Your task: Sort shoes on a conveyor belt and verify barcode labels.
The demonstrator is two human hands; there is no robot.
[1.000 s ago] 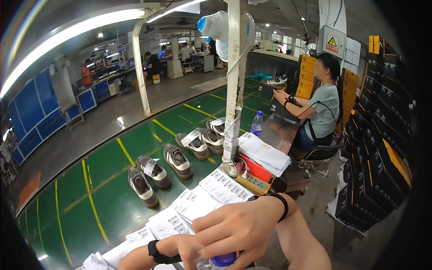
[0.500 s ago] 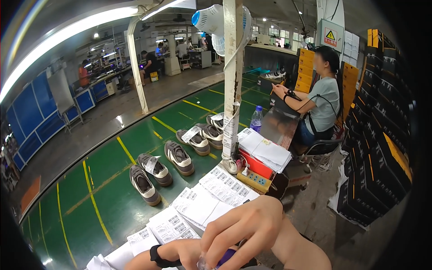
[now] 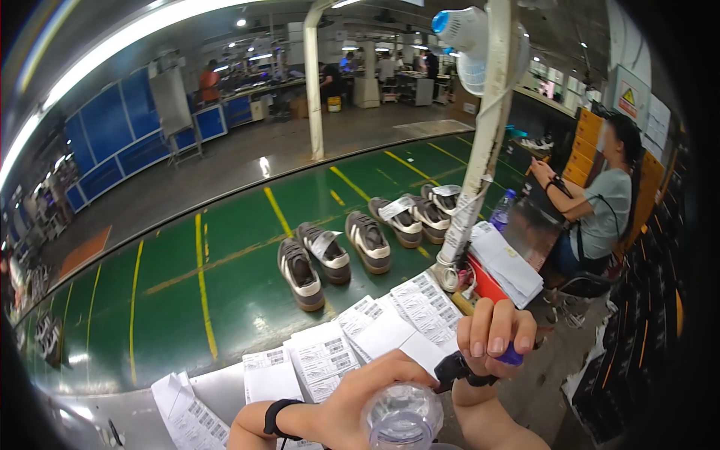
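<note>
My left hand (image 3: 360,390), a black band at its wrist, is wrapped round a clear plastic bottle (image 3: 405,409) at the lower edge. The bottle's round mouth faces up, uncapped. Higher and to the right, apart from the bottle, my right hand (image 3: 491,337) is closed with a purple bottle cap (image 3: 511,355) in its fingers. A black strap is round the right wrist as well. Beyond both hands lie printed label sheets (image 3: 322,360) along the edge of the green conveyor belt (image 3: 169,300).
Several dark grey shoes (image 3: 367,241) stand on the belt. A white post (image 3: 487,127) carries a fan (image 3: 465,45). Beside it are a purple-labelled bottle (image 3: 502,211) and a red box (image 3: 487,281) under papers. A co-worker (image 3: 607,199) sits at right, near stacked black boxes (image 3: 637,337).
My right hand has lifted off the bottle and moved right with the purple cap. The bottle's mouth now shows in my left hand. The view has turned leftward.
</note>
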